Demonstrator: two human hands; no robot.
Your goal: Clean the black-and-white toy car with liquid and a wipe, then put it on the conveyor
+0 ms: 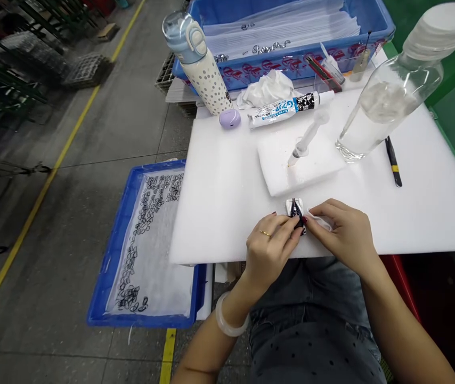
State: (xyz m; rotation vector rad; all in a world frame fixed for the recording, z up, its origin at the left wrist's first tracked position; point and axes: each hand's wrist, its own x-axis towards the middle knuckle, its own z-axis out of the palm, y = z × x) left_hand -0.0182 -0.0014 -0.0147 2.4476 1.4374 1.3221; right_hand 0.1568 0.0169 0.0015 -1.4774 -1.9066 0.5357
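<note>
A small dark, bottle-shaped piece [295, 209] with a pale, shiny border lies near the front edge of the white board. My left hand [269, 245] bends over it from the left, its closed fingertips gripping the lower part. From the right, my right hand [343, 232] meets the same piece with thumb and forefinger drawn together. Something thin and white, perhaps a tissue [323, 220], shows between the fingers of that hand. Just beyond stands a white foam block [301, 173] with a syringe [309, 137] tilted on it.
A glue tube [285, 111], crumpled tissue [267, 88], purple case [229, 118], spotted flask [205, 74], clear bottle [387, 101] and black tweezers [393, 162] sit on the white board [215, 213]. Blue bins hold small parts: one behind [259, 77], another tray lower left [111, 245].
</note>
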